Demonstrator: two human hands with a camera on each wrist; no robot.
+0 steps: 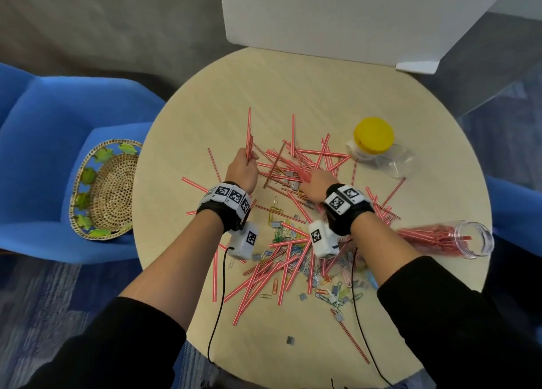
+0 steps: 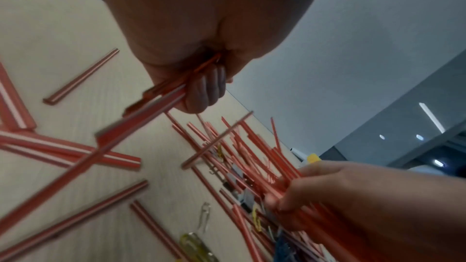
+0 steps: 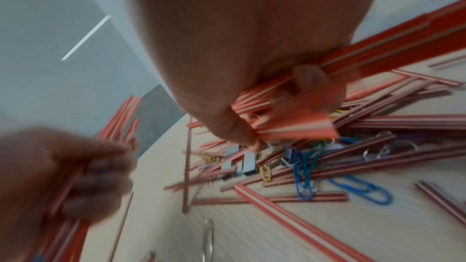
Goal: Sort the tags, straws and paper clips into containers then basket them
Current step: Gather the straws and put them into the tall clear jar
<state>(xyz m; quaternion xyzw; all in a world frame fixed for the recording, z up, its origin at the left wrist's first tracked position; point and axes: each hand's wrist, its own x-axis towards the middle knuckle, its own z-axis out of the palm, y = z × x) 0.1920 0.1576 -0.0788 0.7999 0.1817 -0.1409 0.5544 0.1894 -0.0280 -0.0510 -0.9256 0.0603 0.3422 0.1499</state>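
Observation:
Red-and-white striped straws [image 1: 296, 166] lie scattered over the round table [image 1: 293, 89], mixed with coloured paper clips [image 1: 281, 230] and small grey tags [image 1: 294, 185]. My left hand [image 1: 245, 166] grips a small bunch of straws [image 1: 249, 133] that stands upright above the table; the left wrist view shows my fingers [image 2: 201, 91] curled round them. My right hand [image 1: 315, 183] is down in the pile and grips a handful of straws [image 3: 282, 125]. A clear jar [image 1: 472, 237] on its side at the right holds many straws.
A yellow-lidded container [image 1: 372, 139] and a clear cup [image 1: 394, 161] sit at the back right. A woven basket [image 1: 102, 189] rests on the blue chair [image 1: 44, 119] to the left. A white board [image 1: 337, 16] stands behind the table.

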